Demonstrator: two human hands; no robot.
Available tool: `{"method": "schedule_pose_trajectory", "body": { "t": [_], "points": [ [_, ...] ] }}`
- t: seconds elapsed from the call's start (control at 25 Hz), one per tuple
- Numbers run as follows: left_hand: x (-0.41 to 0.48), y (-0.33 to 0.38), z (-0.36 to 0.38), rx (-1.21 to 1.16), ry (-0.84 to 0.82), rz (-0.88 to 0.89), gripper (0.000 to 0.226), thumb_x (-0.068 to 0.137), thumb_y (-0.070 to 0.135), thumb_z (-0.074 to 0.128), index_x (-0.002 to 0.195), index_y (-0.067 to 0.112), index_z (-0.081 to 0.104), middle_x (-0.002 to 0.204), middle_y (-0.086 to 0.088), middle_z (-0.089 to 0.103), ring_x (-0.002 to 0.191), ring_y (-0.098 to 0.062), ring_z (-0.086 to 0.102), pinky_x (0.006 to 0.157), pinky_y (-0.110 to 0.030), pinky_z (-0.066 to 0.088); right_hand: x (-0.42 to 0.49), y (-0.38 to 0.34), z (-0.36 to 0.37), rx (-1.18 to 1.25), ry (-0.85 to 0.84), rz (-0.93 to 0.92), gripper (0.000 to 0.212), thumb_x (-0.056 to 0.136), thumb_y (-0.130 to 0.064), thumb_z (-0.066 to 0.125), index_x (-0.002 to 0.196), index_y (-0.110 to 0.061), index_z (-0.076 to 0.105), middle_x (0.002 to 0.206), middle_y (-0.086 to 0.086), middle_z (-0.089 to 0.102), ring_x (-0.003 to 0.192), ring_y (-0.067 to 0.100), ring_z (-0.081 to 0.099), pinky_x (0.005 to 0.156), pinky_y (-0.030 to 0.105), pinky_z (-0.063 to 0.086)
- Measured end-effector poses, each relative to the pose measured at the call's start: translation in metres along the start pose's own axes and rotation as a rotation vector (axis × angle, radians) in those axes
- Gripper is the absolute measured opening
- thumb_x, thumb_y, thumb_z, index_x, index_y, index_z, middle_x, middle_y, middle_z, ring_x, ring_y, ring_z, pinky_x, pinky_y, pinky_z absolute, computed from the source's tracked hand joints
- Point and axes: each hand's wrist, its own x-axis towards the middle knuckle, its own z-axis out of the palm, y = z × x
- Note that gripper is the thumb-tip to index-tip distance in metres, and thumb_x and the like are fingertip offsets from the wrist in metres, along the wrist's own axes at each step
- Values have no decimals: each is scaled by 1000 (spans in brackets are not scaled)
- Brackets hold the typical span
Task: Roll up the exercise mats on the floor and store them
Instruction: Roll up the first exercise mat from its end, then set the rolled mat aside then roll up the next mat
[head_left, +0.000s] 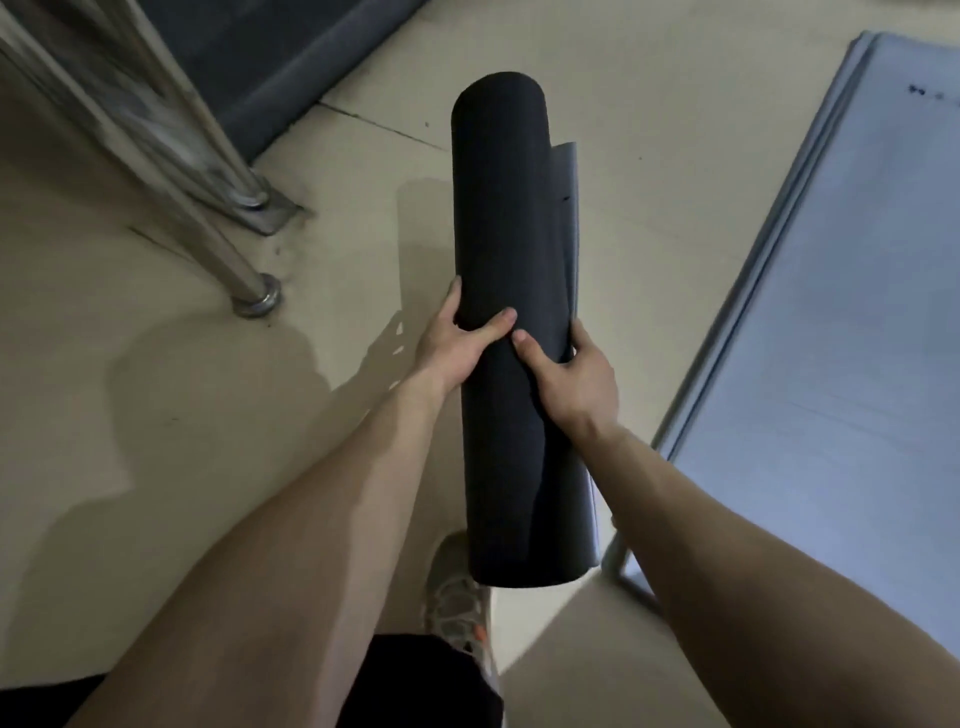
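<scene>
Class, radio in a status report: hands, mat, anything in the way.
Left hand, right hand grip rolled black mat. Outer edge loose. Metal legs nearby, left.

Floor (171, 467): glossy beige tiles, with one dark grout line (374, 124) running diagonally at upper centre. Upper left: chrome tube legs (223, 156), motion-blurred. One ends in a round foot (258, 300), another sits on a flat base plate (270, 215). Top: dark grey carpet-like slab (270, 47) lying on the tiles. Light is dim, with soft shadows lower left.
</scene>
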Motion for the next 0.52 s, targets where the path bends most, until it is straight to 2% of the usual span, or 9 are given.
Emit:
{"method": "schedule_pose_trajectory", "body": {
  "t": [0.12, 0.2, 0.28, 0.36, 0.4, 0.52],
  "points": [
    [27, -9, -73, -36, 74, 18, 111, 58, 65, 89, 153, 34, 40, 146, 8, 56, 125, -6, 58, 109, -31, 46, 19, -25, 91, 29, -57, -10, 89, 76, -87, 50, 147, -33, 47, 135, 1, 67, 123, 28, 63, 104, 46, 51],
    [49, -29, -126, -52, 134, -3, 98, 69, 43, 90, 153, 21, 43, 137, 7, 62, 115, 0, 61, 101, -20, 47, 26, -38, 156, 65, -140, 15, 98, 71, -87, 51, 153, -34, 38, 139, 4, 64, 127, 31, 60, 108, 47, 48],
    [65, -49, -177, -30, 141, -28, 99, 63, 42, 94, 148, 20, 48, 128, 10, 66, 111, -1, 65, 101, -24, 51, 29, -47, 216, 92, -264, 60, 111, 64, -86, 56, 159, -34, 28, 144, 7, 59, 130, 32, 57, 112, 48, 45],
    [68, -70, -213, 48, 160, -83, 102, 62, 44, 94, 150, 24, 47, 139, 9, 61, 123, -6, 60, 110, -31, 46, 29, -48, 262, 135, -383, 97, 117, 63, -82, 61, 161, -31, 22, 149, 7, 55, 134, 33, 55, 114, 48, 43],
    [64, -81, -225, 99, 195, -117, 94, 69, 39, 91, 151, 25, 46, 143, 8, 58, 128, -8, 56, 112, -31, 42, 26, -45, 277, 130, -455, 102, 115, 68, -75, 65, 162, -29, 19, 150, 7, 54, 134, 32, 55, 114, 48, 44],
    [45, -102, -238, 301, 405, -161, 60, 87, 36, 76, 143, 27, 57, 139, 3, 63, 127, -15, 59, 109, -31, 45, 17, -41, 282, 0, -638, 68, 89, 87, -28, 70, 162, -18, 24, 148, 5, 57, 133, 28, 57, 111, 39, 48]
  ]
}}
